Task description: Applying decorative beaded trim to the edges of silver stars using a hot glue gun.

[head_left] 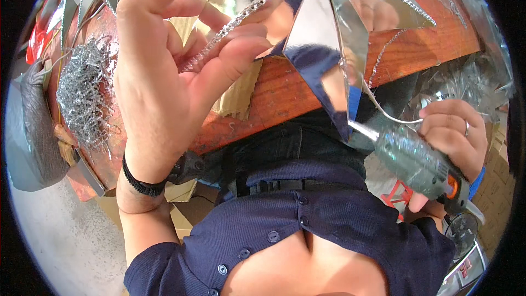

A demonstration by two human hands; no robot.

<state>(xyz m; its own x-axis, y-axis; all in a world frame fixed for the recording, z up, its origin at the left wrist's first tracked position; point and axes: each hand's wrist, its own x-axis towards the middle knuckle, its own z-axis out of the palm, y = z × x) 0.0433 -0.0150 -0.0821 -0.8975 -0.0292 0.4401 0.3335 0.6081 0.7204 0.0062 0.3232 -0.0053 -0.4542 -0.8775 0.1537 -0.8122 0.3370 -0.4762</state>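
Note:
A mirror-faced star [315,30] lies over the table's near edge, one point toward me. Silver bead-like trim [257,4] runs along its ridges. My left hand [164,49] is closed around the far end of the trim at the star's left side, thumb and fingers pinching; what else lies inside the grip is hidden. My right hand [457,137] is wrapped round a translucent grey-green glue gun [411,156]. The gun's metal nozzle is at the tip of the near point; whether it touches cannot be told. A thin white strand [383,111] runs between the star and my right hand.
A heap of silver trim [85,96] lies on the left of the red-brown wooden table [263,115]. Corrugated cardboard [235,96] sits under the star. A grey plastic bag [35,131] hangs at the left edge. Clear plastic wrap [466,87] is at the right.

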